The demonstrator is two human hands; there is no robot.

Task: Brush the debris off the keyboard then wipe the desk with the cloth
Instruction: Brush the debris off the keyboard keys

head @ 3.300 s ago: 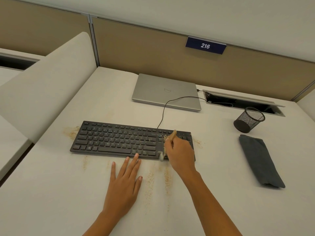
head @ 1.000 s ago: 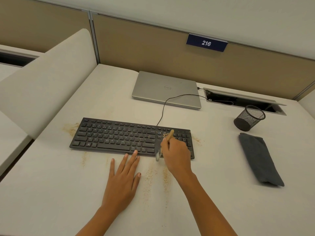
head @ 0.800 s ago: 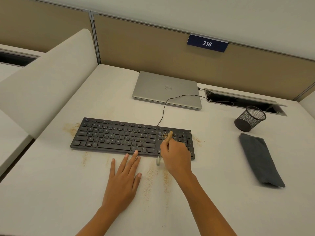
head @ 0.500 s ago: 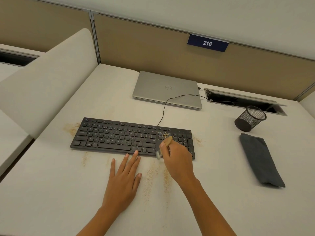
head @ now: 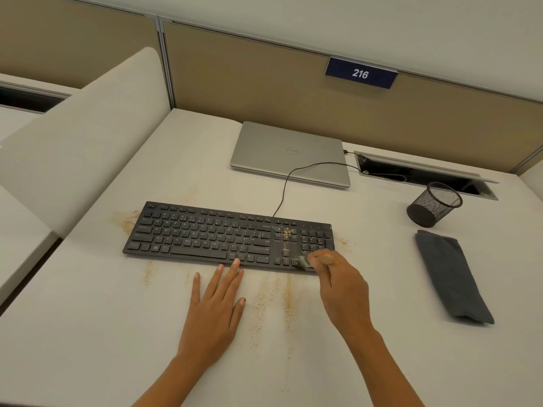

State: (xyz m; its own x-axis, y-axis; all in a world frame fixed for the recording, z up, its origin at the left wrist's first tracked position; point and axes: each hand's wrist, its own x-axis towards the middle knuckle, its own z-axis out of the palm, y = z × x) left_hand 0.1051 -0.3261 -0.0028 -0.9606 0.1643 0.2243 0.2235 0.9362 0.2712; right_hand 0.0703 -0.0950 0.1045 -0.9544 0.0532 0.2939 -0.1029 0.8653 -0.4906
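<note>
So my right hand is curled round the brush at the front right corner of the keyboard, left hand flat, fingers straight, touching its front edge, bracing it I guess; cloth waits well right of it

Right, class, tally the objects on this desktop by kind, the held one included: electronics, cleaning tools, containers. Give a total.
Electronics: 2 (keyboard, laptop)
Cleaning tools: 2 (brush, cloth)
Containers: 1 (mesh cup)
Total: 5
</note>
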